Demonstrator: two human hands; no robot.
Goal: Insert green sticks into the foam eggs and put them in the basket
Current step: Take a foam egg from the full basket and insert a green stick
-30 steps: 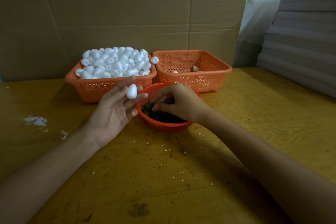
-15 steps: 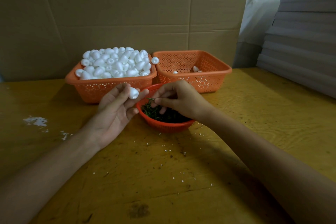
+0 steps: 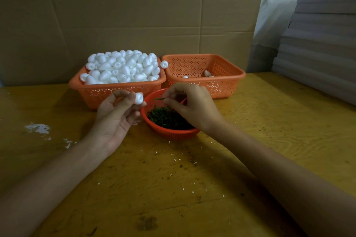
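A foam egg (image 3: 139,98) is pinched in the fingertips of the left hand (image 3: 115,113), just left of the round bowl (image 3: 173,133) of green sticks. A single green stick (image 3: 159,99) is pinched by the right hand (image 3: 192,106) above that bowl. Behind the bowl, a full basket (image 3: 115,90) of eggs and a nearly empty basket (image 3: 221,84) are set on the table (image 3: 269,121).

Cardboard wall (image 3: 134,15) behind a yellow table (image 3: 279,121); grey sheets (image 3: 323,44) stacked right.
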